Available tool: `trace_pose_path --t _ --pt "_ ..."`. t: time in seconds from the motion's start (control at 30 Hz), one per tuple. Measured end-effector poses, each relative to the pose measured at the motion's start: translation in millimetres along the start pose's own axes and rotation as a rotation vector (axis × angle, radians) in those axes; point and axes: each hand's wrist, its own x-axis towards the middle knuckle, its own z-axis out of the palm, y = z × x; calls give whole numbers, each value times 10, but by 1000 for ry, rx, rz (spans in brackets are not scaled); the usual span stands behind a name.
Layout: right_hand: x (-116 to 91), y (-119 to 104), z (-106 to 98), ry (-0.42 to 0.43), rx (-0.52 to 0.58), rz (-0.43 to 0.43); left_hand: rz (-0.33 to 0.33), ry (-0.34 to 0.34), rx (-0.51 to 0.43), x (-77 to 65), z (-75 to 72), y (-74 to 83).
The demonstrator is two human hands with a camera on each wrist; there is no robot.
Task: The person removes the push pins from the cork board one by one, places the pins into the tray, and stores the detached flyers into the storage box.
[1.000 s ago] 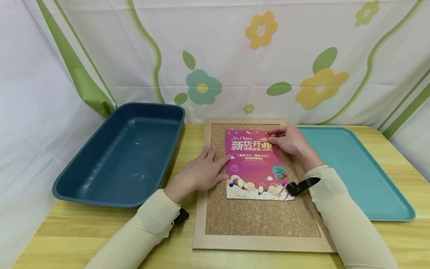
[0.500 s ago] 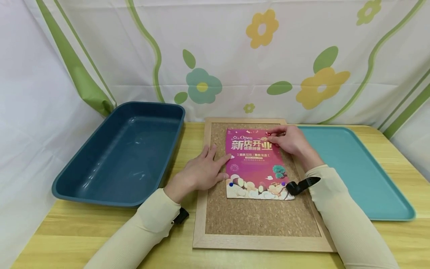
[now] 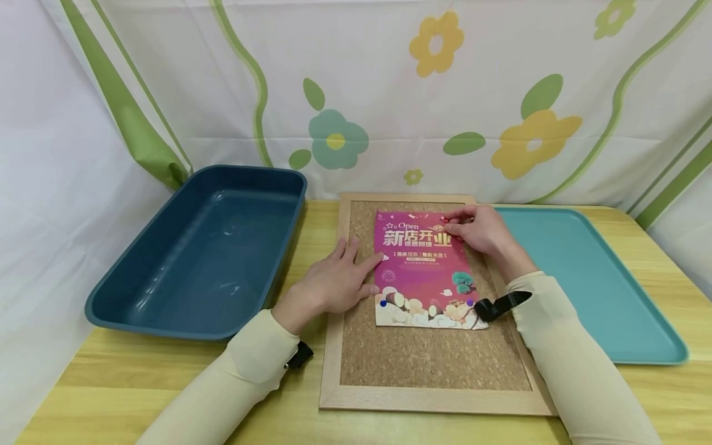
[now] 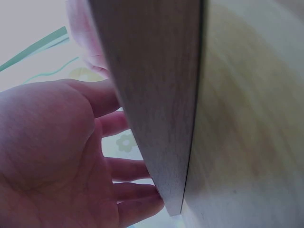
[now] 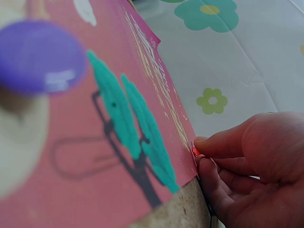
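A pink-purple poster (image 3: 419,269) lies on a wood-framed cork board (image 3: 428,361). Blue-purple thumbtacks sit near its lower left (image 3: 383,303) and lower right; the lower right thumbtack (image 5: 42,57) looms large in the right wrist view. My right hand (image 3: 483,233) pinches a red thumbtack (image 5: 195,151) between thumb and fingertips at the poster's upper right corner. Whether its point is in the cork is hidden. With fingers spread, my left hand (image 3: 336,281) rests across the board's left frame, fingertips at the poster's left edge. The board's side edge (image 4: 156,104) fills the middle of the left wrist view.
Left of the board stands a deep dark-blue tub (image 3: 211,259). A flat teal tray (image 3: 589,284) lies to the right, partly behind my right forearm. Behind the wooden table (image 3: 133,377) hangs a white flower-patterned cloth (image 3: 389,93).
Both hands keep their places on the board, the right still at the red thumbtack. Only the head view has shifted very slightly.
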Motion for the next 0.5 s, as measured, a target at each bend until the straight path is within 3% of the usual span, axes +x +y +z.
trace_pose_path --t 0.5 --pt "9 4 -2 -7 23 -9 3 -2 20 10 -3 -5"
